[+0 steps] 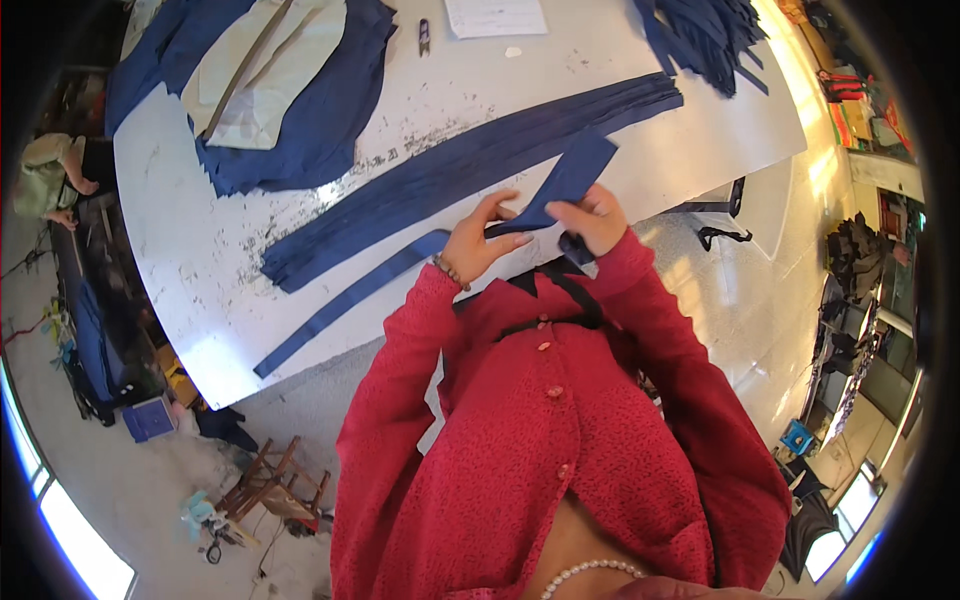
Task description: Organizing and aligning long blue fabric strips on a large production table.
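Note:
A narrow navy fabric strip (572, 172) is held up near the table's front edge by both my hands. My left hand (478, 240) is closed on its middle, fingers curled around it, and my right hand (593, 222) pinches it farther right, below a raised flat end. The strip's long tail (340, 310) lies across the white table (210, 260) to the lower left. Just beyond my hands stretches a long bundle of layered navy strips (440, 170), lying diagonally on the tabletop.
Navy cut panels (330, 110) with cream pattern pieces (255, 80), a small dark tool (424, 36), paper (495, 15) and more navy strips (700, 40) occupy the back. Another person (45, 170) works at the left. A wooden chair (270, 480) stands on the floor lower left.

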`<move>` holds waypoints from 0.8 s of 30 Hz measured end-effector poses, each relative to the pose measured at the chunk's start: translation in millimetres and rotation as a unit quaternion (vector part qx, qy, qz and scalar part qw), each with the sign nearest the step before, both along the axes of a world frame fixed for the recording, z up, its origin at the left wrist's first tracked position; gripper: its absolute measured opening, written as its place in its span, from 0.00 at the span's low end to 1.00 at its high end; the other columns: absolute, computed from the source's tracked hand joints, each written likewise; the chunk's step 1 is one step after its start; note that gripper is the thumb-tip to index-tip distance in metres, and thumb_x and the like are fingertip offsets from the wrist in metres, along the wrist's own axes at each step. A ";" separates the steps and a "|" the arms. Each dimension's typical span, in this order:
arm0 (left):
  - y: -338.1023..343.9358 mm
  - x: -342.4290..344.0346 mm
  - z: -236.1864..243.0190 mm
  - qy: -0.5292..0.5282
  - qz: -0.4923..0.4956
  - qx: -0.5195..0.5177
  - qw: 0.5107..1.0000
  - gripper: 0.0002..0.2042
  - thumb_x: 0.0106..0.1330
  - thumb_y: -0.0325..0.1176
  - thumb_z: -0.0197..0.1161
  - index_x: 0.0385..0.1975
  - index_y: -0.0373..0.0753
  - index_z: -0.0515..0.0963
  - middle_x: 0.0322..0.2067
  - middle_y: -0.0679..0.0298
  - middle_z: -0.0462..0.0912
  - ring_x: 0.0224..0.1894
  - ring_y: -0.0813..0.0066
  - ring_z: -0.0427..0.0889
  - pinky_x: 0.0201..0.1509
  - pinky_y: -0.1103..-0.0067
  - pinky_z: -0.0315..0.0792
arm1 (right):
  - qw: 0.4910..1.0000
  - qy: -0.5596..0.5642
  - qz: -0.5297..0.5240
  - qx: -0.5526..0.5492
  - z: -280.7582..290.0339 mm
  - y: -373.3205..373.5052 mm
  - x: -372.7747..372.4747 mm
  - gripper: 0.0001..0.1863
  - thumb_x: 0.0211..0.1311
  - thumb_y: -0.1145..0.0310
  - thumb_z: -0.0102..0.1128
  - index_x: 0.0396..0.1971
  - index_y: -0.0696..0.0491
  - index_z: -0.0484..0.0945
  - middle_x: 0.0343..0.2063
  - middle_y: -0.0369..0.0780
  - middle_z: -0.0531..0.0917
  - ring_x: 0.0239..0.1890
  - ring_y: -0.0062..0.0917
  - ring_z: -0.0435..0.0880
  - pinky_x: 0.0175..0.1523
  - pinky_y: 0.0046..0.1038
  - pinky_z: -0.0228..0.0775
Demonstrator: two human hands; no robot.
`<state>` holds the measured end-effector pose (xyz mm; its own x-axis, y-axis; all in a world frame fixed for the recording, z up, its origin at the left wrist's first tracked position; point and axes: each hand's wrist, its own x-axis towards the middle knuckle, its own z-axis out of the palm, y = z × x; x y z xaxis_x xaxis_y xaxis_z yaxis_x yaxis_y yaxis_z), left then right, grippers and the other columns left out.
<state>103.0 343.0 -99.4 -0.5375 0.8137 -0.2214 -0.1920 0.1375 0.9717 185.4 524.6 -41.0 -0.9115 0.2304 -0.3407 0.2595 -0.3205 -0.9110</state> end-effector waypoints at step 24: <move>-294.2 -81.9 -105.5 0.121 -0.123 -0.646 0.743 0.16 0.56 0.47 0.56 0.23 0.40 0.80 0.21 0.63 0.82 0.27 0.65 0.81 0.35 0.72 0.72 | 0.899 -0.274 -0.338 -0.046 -259.4 376.2 -2.2 0.25 0.53 0.51 0.58 0.45 0.54 0.72 0.31 0.40 0.79 0.27 0.32 0.77 0.34 0.32 0.71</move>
